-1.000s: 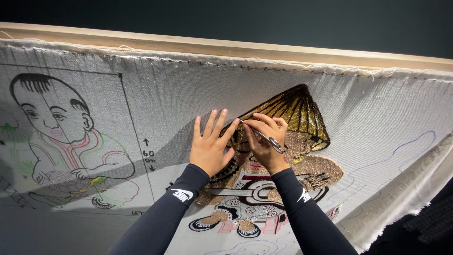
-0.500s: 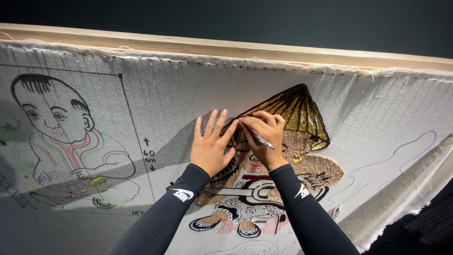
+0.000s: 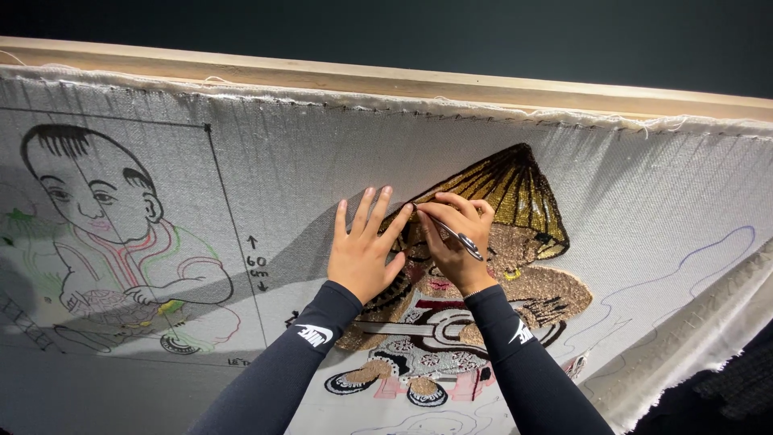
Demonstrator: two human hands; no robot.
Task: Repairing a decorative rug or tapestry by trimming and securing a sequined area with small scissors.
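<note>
1. Head view: left hand (image 3: pixel 364 256) lies flat on the stretched grey woven cloth (image 3: pixel 322 161), fingers spread
2. Right hand (image 3: pixel 452 242) fingers pinch a thin silver pen-like tool (image 3: pixel 456 235), tip at the gold cone hat picture (image 3: pixel 503 189)
3. Pale wooden frame bar (image 3: pixel 403 80) runs along the cloth's top edge

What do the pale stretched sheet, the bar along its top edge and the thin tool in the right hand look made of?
Pale stretched sheet: coarse woven cloth, matte; visible weave, frayed edge.
Bar along the top: bare light wood, unpainted.
Thin tool in the right hand: seemingly metal, shiny glint; too small to tell for certain.
</note>
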